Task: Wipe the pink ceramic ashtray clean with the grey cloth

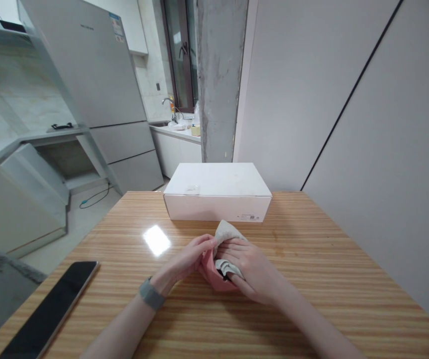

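Observation:
A small pink container (214, 278) with angled sides sits on the wooden table in front of me, its opening partly covered. My left hand (195, 254) grips its left rim, thumb and fingers closed on the wall. A pale grey cloth (226, 231) is bunched in and over the opening. My right hand (250, 267) presses that cloth against the container's inside, fingers closed on it. Something dark shows inside below the cloth, too small to name. Part of the container is hidden behind my right hand. A grey band (151, 294) is around my left wrist.
A closed white box (214, 207) stands on the wooden table (334, 279) just beyond my hands. A dark phone-like slab (52, 309) lies near the left edge. A white wall rises along the right side. A fridge (87, 65) and sink counter are farther back.

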`<action>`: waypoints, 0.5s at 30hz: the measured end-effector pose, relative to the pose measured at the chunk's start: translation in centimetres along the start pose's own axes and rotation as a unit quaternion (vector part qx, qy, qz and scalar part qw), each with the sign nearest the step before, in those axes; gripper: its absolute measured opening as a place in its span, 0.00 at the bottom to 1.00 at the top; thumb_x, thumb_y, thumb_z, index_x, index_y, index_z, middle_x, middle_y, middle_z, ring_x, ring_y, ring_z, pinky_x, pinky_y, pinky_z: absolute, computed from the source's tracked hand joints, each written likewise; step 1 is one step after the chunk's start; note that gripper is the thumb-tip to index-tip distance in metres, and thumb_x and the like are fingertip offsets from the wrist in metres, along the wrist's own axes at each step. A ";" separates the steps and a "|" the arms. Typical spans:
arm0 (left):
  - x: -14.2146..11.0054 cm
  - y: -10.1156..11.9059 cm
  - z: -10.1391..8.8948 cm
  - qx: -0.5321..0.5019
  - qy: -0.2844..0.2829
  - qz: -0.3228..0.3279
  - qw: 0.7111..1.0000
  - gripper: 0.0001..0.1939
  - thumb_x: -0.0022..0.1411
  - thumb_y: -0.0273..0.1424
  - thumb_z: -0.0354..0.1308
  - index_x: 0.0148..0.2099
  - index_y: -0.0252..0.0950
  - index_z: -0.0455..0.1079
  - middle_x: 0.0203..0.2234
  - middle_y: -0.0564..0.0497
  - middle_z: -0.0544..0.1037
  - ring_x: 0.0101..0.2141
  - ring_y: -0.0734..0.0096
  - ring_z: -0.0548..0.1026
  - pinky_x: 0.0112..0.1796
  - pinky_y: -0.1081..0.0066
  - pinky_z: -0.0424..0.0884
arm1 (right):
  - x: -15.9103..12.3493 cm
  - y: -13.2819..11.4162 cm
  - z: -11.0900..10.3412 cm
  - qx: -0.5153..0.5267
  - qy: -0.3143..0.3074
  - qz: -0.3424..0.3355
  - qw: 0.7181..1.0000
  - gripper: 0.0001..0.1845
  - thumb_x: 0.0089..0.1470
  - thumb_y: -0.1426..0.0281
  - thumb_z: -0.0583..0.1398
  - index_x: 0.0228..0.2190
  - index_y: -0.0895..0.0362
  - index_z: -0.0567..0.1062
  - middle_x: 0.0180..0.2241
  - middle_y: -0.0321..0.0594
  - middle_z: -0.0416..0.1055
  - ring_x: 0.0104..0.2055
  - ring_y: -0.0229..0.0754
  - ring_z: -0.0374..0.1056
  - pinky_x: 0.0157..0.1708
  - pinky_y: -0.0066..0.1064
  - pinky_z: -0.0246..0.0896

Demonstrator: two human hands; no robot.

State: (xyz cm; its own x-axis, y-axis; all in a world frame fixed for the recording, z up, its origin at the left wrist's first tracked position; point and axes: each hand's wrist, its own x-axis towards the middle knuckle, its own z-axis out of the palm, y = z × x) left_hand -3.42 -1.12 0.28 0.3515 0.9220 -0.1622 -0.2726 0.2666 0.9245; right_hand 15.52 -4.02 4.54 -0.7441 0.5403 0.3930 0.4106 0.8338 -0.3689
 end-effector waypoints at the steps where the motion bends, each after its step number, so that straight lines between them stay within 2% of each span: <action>1: 0.1 -0.1 0.1 -0.006 -0.008 -0.012 1.000 0.15 0.52 0.40 0.66 0.36 0.32 0.73 0.26 0.51 0.75 0.26 0.72 0.72 0.29 0.72 0.69 | 0.0 0.1 0.0 -0.002 0.006 0.001 1.000 0.15 0.58 0.70 0.51 0.44 0.60 0.72 0.46 0.49 0.74 0.51 0.48 0.68 0.58 0.43 0.55; 4: 0.1 -0.4 0.6 -0.021 -0.018 -0.021 0.999 0.17 0.55 0.42 0.63 0.39 0.34 0.70 0.27 0.53 0.73 0.25 0.75 0.72 0.28 0.74 0.70 | 0.0 0.4 0.0 -0.021 0.029 0.020 0.999 0.17 0.58 0.70 0.51 0.46 0.60 0.72 0.48 0.49 0.74 0.52 0.49 0.67 0.59 0.45 0.55; 9: -0.3 -1.1 2.4 -0.122 -0.019 -0.011 0.992 0.22 0.54 0.38 0.65 0.49 0.39 0.65 0.32 0.52 0.75 0.27 0.71 0.75 0.28 0.68 0.75 | -0.2 1.3 0.2 -0.073 0.037 0.066 0.994 0.18 0.58 0.72 0.53 0.49 0.62 0.71 0.52 0.53 0.71 0.57 0.51 0.64 0.61 0.46 0.51; 12: -0.5 -1.3 2.9 -0.159 -0.031 -0.028 0.986 0.23 0.55 0.37 0.63 0.52 0.39 0.66 0.37 0.49 0.77 0.32 0.68 0.76 0.31 0.66 0.76 | -0.2 1.5 -0.3 -0.062 0.028 0.049 0.996 0.17 0.59 0.72 0.52 0.48 0.61 0.72 0.51 0.51 0.73 0.56 0.49 0.65 0.62 0.44 0.50; 15: -0.5 -0.9 2.5 -0.161 -0.064 -0.073 0.982 0.23 0.60 0.45 0.56 0.52 0.36 0.69 0.38 0.46 0.78 0.34 0.67 0.76 0.32 0.69 0.74 | -0.3 1.0 -0.9 -0.033 0.015 0.024 0.999 0.16 0.59 0.71 0.50 0.45 0.61 0.72 0.47 0.49 0.75 0.52 0.48 0.67 0.61 0.42 0.52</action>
State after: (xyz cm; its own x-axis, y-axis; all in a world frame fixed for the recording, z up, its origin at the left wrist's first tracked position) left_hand -1.08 -2.51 0.42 0.5117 0.8299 -0.2224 -0.4726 0.4881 0.7338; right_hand 16.59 -3.22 4.84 -0.7069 0.5826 0.4011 0.4809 0.8117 -0.3314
